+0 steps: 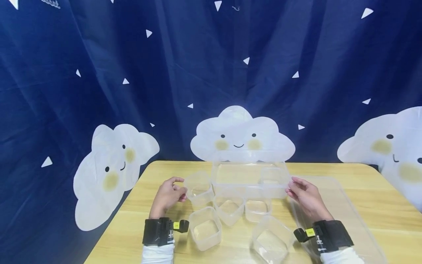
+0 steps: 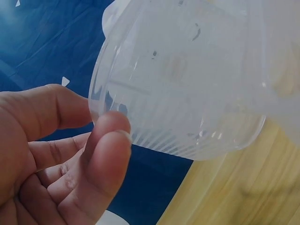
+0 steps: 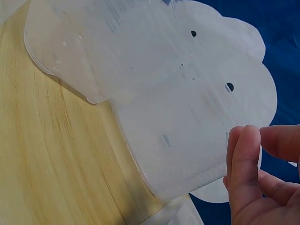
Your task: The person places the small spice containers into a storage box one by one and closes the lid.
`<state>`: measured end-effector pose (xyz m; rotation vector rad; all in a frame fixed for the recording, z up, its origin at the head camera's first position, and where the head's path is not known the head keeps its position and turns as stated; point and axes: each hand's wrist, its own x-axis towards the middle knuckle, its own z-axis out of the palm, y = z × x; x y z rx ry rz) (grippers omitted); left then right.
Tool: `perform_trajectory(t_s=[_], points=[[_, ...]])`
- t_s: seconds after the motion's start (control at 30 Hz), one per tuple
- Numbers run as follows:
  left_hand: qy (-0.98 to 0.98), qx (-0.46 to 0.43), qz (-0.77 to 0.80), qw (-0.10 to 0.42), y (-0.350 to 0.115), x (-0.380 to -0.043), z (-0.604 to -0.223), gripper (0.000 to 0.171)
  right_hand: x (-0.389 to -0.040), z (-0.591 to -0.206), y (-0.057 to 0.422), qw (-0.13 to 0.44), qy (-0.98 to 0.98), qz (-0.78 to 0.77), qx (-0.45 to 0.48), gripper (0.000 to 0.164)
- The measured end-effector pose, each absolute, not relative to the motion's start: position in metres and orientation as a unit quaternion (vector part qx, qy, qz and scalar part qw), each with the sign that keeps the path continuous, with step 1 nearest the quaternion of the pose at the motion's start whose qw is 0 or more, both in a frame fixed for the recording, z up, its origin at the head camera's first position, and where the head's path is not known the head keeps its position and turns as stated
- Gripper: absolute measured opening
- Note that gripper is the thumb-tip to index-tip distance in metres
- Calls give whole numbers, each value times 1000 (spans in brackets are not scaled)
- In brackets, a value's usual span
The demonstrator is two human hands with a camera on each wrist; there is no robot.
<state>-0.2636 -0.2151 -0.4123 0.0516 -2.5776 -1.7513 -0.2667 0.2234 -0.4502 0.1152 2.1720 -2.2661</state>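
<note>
On the left side of the group, my left hand [image 1: 168, 197] pinches the edge of a small clear plastic container [image 1: 199, 189]. Its thumb and index finger meet at that rim in the left wrist view, while the other fingers curl below. A large clear plastic box [image 1: 237, 179] lies at the back, and my right hand [image 1: 306, 197] pinches its right end between thumb and fingers. Another small container [image 1: 271, 175] shows inside the large box, towards the right. Both small containers are see-through, with rounded corners.
Directly before the large box are two small containers, one [image 1: 229, 208] left and one [image 1: 258, 211] right. Nearer stand two more, a left one [image 1: 205, 229] and a tilted right one [image 1: 271, 240]. A flat translucent lid [image 1: 343, 216] lies under the right forearm. Behind the wooden table [image 1: 132, 227] hangs a blue curtain [image 1: 211, 73].
</note>
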Motion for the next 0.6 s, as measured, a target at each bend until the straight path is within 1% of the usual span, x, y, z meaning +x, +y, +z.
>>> perform_trajectory(t_s=[0.23,0.6], points=[[-826,14,-563,23,-212,-263,-414,41,-267,-452,225,1,695,-718,46,59],[-842,18,-538,41,-212,-262,-411,41,-267,-451,216,-24,717,-694,63,53]])
